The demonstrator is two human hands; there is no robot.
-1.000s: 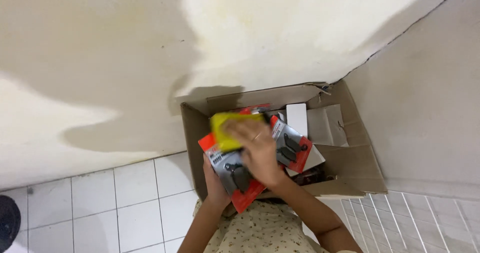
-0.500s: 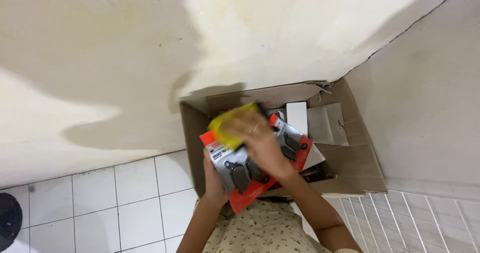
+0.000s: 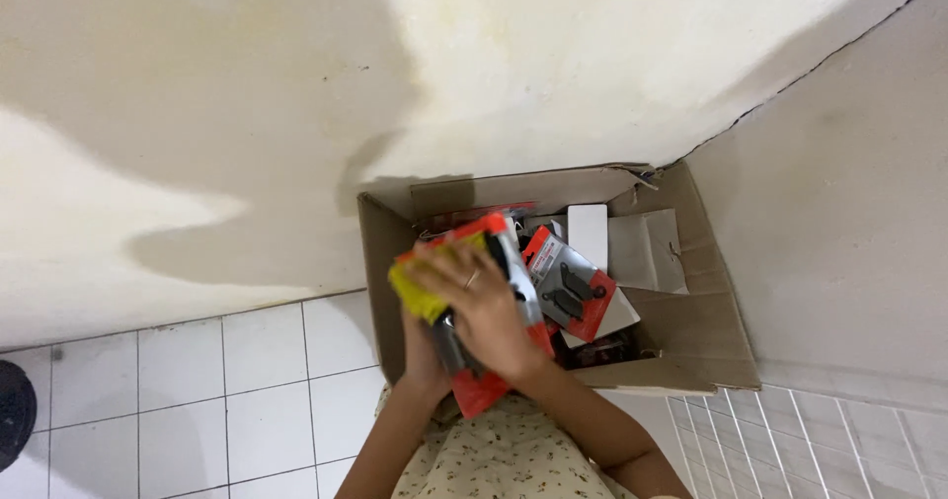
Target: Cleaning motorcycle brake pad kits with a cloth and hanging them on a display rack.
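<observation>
Centre of frame, just below the middle: both hands over an open brown corrugated cardboard box [image 3: 691,331] standing on the floor against a cream plaster wall [image 3: 296,94].

Right hand [image 3: 484,311] lies flat across the top of a red-edged flat blister card with a dark grey moulded part under clear plastic [image 3: 484,392]; its fingers are spread and pressed down on the card, with a ring on one. Under the fingertips, towards the left, is a yellow soft-looking cloth or sponge pad [image 3: 413,294], pinned against the card.

Left hand [image 3: 423,356] supports the card from beneath at its lower left. Mostly hidden; cannot tell how its fingers are set.

The card sits tilted, its upper end over the box's left half, its lower end out past the box's near edge towards the body.

Handling, as a judgement: card is light, thin and stiff, and will flex if gripped by one corner. The clear blister is smooth, likely slippery; better held by the card edges, thumb above, fingers below. Yellow pad looks soft and compressible.

Inside the box, right of centre: a second red-and-white blister card with dark flat parts [image 3: 570,287], and a small white carton [image 3: 588,232]. Flaps creased, matt.

Lower left: white glazed square floor tiles [image 3: 197,381], glossy, with grey grout.
</observation>
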